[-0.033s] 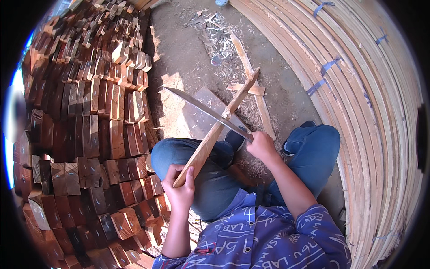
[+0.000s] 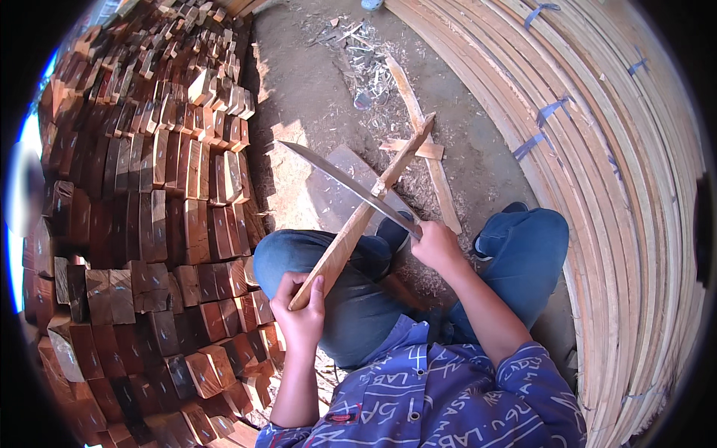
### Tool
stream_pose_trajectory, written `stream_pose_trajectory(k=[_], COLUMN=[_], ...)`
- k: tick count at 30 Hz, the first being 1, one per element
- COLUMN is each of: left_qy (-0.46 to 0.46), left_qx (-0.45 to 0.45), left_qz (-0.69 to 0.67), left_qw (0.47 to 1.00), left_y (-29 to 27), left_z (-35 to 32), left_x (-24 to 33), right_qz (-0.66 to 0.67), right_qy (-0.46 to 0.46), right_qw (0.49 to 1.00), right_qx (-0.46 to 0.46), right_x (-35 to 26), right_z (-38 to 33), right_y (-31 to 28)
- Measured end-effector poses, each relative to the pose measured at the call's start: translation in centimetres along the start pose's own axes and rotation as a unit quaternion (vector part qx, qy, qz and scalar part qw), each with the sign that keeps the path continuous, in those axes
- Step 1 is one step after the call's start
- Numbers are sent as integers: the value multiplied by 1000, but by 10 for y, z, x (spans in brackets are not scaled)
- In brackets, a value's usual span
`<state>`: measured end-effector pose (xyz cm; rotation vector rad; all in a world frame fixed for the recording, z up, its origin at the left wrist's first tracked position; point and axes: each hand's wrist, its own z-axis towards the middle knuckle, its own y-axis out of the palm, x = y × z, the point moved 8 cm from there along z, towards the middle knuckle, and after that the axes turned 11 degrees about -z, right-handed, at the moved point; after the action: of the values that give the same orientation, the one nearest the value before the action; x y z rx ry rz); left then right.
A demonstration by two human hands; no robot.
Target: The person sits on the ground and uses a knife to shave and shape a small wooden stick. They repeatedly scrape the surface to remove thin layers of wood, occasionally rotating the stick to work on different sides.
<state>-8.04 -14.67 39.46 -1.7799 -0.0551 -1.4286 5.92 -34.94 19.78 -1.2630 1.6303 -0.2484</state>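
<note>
My left hand (image 2: pixel 299 305) grips the near end of a long, narrow strip of wood (image 2: pixel 342 249), thumb on top. The strip slants away to the right, and its far end lies over wood pieces on the ground. My right hand (image 2: pixel 436 245) is closed round the handle end of a machete (image 2: pixel 320 163), whose long blade points to the far left. The blade crosses the strip about midway, at a pale, chipped spot (image 2: pixel 379 187). The handle itself is mostly hidden in my fist.
On the ground ahead lie a long slat (image 2: pixel 403 84) and a short crosspiece (image 2: pixel 429 151), with wood shavings (image 2: pixel 366 60) around. A flat board (image 2: pixel 345 168) lies beneath the blade. Stacked wood blocks (image 2: pixel 157 216) rise at left; long planks (image 2: pixel 597 224) with blue ties line the right.
</note>
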Motion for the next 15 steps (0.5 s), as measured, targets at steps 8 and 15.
stream_pose_trajectory(k=[8,15], left_qy=[-3,7], left_qx=[-1,5], left_qz=[-24,0], left_qw=[1000,1000], left_y=[4,1], left_z=[5,6], left_x=[5,4], right_qz=[56,4], right_qy=[-207,11], right_qw=[977,1000], right_qx=[3,-10], right_x=[-92,20], right_z=[-49,20], right_y=[-50,3])
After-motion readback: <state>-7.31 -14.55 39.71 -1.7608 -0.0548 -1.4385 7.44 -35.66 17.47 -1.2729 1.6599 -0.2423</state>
